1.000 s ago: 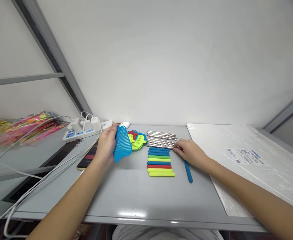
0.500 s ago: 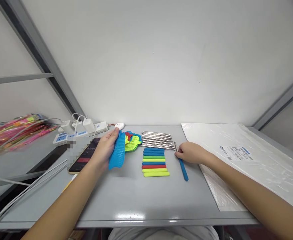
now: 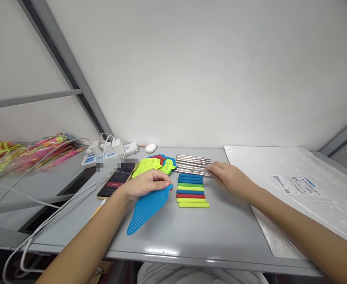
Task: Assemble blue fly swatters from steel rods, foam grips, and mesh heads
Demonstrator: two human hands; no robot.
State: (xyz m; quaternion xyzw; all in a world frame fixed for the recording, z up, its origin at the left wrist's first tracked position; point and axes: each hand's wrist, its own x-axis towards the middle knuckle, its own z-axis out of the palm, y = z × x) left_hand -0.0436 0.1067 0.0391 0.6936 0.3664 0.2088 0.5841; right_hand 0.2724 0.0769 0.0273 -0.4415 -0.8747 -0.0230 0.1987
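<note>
A blue mesh fly-swatter head is pinched by its narrow neck in my left hand, its wide end hanging down to the left. Closed fingers of my right hand are at the right ends of the metal rods and appear to pinch one rod; its far end is hard to make out. Below the rods lies a column of coloured handles in blue, green, yellow and red. More swatter heads, yellow, red, green and blue, are piled behind my left hand. The blue handle seen earlier at my right hand is out of sight.
A phone with a running timer lies left of my left hand. Behind it are a power strip with chargers and a white oval object. Bagged colourful items lie far left; a white wrapped package covers the right side.
My left hand has moved right and toward me, turning the blue swatter head so its neck points right. My right hand has left the spot where the blue-handled rod was. The view has shifted slightly.
</note>
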